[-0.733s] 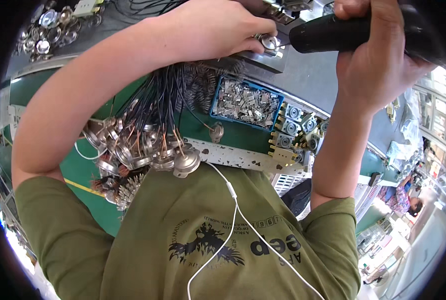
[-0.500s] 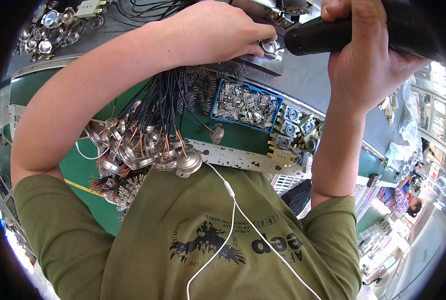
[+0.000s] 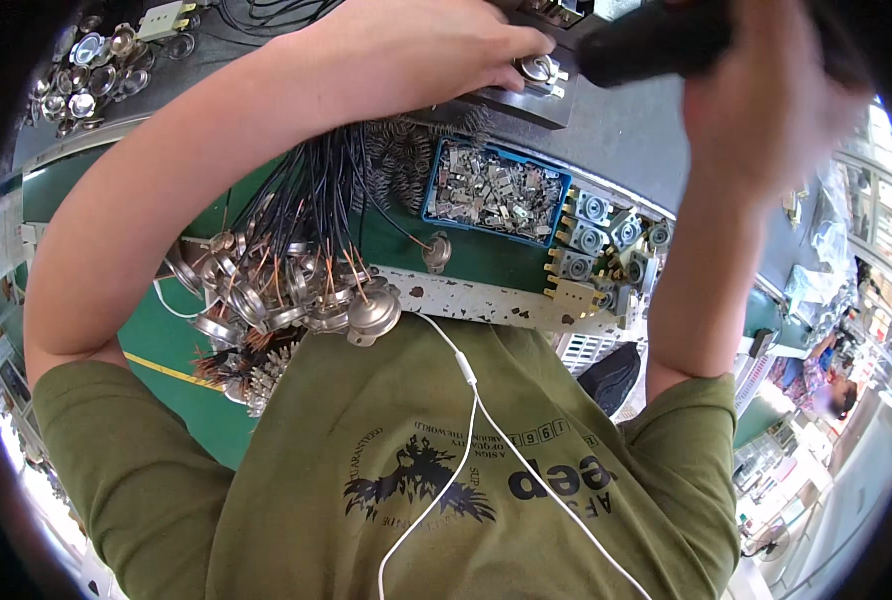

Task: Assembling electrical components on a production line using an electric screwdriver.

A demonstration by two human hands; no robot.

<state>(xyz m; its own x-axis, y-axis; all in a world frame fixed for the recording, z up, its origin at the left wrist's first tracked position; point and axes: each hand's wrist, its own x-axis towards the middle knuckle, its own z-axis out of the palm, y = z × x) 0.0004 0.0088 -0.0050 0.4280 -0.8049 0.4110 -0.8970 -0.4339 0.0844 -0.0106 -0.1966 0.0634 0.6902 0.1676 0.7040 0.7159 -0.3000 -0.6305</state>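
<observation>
My left hand [image 3: 456,45] reaches across the bench with thumb and index finger pinched at the edge of a small round metal part with flat terminal tabs [image 3: 540,70]. That part sits on a dark metal block [image 3: 526,107]. My right hand [image 3: 766,120], smeared by motion, is wrapped round a thick black cylindrical tool [image 3: 656,48]. The tool's blunt end points left, to the right of the part and apart from it. Its far end runs out behind my hand, so its exact kind does not show.
A blue tray [image 3: 426,210] of small metal terminals stands nearer me. Square switch-like parts [image 3: 576,265] lie right of it. Metal discs with black wires [image 3: 296,290] hang in a bundle at the left. Loose round caps [image 3: 91,75] lie far left. Springs [image 3: 396,165] are heaped beside the tray.
My right hand and the black tool have shifted slightly right and are now blurred. My left hand keeps its place at the round metal part. The whole view has shifted a little.
</observation>
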